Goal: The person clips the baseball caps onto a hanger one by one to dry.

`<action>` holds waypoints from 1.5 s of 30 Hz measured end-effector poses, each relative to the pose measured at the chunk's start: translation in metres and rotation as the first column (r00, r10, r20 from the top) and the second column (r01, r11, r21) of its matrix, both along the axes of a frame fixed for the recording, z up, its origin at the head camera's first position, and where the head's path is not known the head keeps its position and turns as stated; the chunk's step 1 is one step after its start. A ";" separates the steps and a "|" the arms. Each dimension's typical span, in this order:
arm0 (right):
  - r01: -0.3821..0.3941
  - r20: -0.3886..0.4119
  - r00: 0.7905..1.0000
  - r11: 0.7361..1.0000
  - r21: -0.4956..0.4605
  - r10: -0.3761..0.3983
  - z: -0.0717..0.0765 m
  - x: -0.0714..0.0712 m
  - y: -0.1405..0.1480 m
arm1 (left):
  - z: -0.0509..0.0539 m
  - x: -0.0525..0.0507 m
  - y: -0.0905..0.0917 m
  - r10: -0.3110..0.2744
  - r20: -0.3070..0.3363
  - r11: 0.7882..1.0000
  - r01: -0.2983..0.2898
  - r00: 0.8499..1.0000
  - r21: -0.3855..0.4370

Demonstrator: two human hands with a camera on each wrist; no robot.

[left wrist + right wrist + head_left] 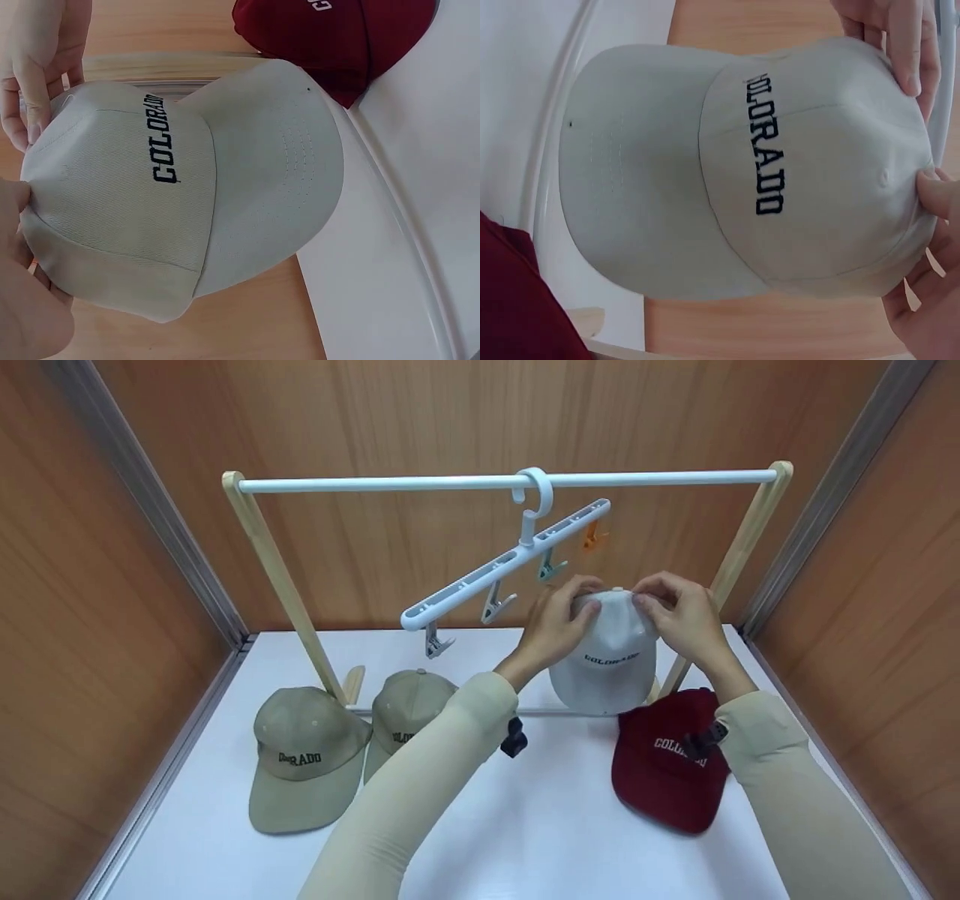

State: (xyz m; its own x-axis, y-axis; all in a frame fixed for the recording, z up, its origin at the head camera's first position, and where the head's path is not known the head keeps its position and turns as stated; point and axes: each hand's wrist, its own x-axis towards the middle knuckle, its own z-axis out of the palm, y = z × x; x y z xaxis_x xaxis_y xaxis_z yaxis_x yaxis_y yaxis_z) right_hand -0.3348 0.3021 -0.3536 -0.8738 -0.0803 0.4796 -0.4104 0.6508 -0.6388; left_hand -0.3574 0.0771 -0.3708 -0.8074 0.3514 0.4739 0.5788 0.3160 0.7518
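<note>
A white table spreads across the lower part of the frame, and over it stands a rack with its bar running across the upper part. A hanger hooks onto that bar near the centre, sloping down toward the left. The white cap is held up right of centre, brim pointing to the bottom of the frame. A red cap lies at lower right, two tan caps at lower left.

The left hand and right hand both grasp the white cap by the top of its crown, thumbs on the near side; the fingers behind are partly hidden. Four small clips hang under the hanger, the orange clip above the white cap and apart from it in the frame.

For steady handling, both pinches should stay level and light, so that the soft crown neither creases nor twists. Keeping the fingertips close to the edge of the fabric would probably leave more of it free.
</note>
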 end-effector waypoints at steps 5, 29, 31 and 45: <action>0.048 0.002 0.999 0.998 -0.031 -0.048 0.000 0.002 -0.002 | 0.007 -0.002 0.004 0.014 0.086 0.999 -0.010 0.996 -0.036; 0.070 0.051 0.996 0.996 -0.047 -0.068 -0.005 0.009 -0.006 | 0.023 0.003 0.028 0.089 0.354 0.969 -0.163 0.931 0.185; 0.071 0.048 0.996 0.996 -0.048 -0.069 -0.005 0.008 -0.006 | 0.024 0.003 0.028 0.104 0.331 0.968 -0.171 0.938 0.182; 0.064 0.040 0.997 0.997 -0.044 -0.062 -0.007 0.007 -0.001 | 0.021 0.007 0.028 0.141 0.294 0.963 -0.201 0.945 0.182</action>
State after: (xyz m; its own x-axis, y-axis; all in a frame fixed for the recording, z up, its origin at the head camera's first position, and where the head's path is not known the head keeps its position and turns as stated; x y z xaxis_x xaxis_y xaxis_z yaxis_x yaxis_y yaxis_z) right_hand -0.3277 0.3008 -0.3610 -0.8944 -0.0035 0.4472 -0.3441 0.6443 -0.6830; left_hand -0.3505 0.1046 -0.3501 -0.9557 0.1148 0.2711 0.2902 0.2126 0.9331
